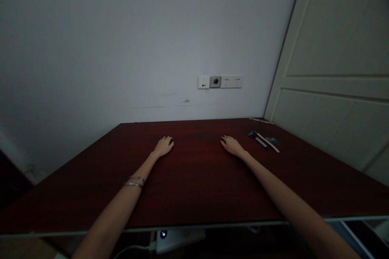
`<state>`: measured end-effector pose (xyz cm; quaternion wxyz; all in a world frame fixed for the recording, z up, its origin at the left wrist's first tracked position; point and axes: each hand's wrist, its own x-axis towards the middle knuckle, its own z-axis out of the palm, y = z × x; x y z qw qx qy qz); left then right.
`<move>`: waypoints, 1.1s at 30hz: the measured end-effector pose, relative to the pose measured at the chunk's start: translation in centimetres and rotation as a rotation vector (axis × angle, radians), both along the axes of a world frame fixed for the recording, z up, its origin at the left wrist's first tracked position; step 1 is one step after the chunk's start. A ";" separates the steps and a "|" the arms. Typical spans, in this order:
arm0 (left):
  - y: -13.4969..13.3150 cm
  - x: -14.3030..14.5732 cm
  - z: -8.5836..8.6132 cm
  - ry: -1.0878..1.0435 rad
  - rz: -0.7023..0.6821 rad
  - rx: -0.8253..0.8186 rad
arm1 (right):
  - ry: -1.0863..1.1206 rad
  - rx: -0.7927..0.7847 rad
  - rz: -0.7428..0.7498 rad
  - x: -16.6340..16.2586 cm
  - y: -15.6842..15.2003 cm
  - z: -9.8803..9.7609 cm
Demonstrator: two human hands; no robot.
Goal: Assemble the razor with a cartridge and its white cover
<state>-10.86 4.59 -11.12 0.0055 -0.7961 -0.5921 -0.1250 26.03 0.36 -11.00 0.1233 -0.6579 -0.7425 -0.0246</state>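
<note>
My left hand rests palm down on the dark red wooden table, fingers slightly apart, holding nothing. Two silver bracelets circle that wrist. To the right, my right hand lies palm down on the same tabletop, its fingers stretched out and nothing in them. Nearest to it is a small tool with a grey handle and a dark teal head, perhaps a razor. A slim white stick lies beside that tool. Just past the stick is a small greenish, see-through piece, too small to name.
Behind the table stands a pale wall with a row of sockets. A light panelled door borders the right side. Below the front edge sits a white device with a lit display and a white cable.
</note>
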 end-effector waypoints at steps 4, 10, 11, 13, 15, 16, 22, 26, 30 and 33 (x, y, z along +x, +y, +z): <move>0.1 0.0 0.0 -0.001 -0.009 0.002 | -0.011 -0.008 0.010 0.1 0.3 -0.2; 0.3 -0.1 -0.2 -0.013 -0.003 0.002 | -0.032 -0.021 0.008 0.3 0.6 -0.4; 0.4 -0.1 -0.2 -0.016 -0.002 0.002 | -0.034 -0.022 0.010 0.3 0.6 -0.4; 0.4 -0.2 -0.3 -0.020 -0.002 0.002 | -0.038 -0.024 0.017 0.3 0.6 -0.3; 0.5 -0.2 -0.4 -0.020 -0.003 0.000 | -0.040 -0.026 0.023 0.3 0.5 -0.3; 0.5 -0.2 -0.4 -0.019 -0.005 -0.001 | -0.039 -0.028 0.025 0.3 0.5 -0.3; 0.4 -0.4 -0.4 -0.014 -0.019 -0.006 | -0.029 -0.026 0.032 0.4 0.3 -0.2; 0.3 -0.4 -0.4 -0.017 -0.013 -0.009 | -0.015 -0.010 0.036 0.2 0.2 -0.3; 0.3 -0.3 -0.3 -0.025 -0.010 -0.012 | 0.014 0.021 0.015 0.5 0.3 0.3; 0.1 -0.2 -0.1 -0.031 -0.015 -0.013 | 0.038 0.079 -0.077 2.5 0.3 1.6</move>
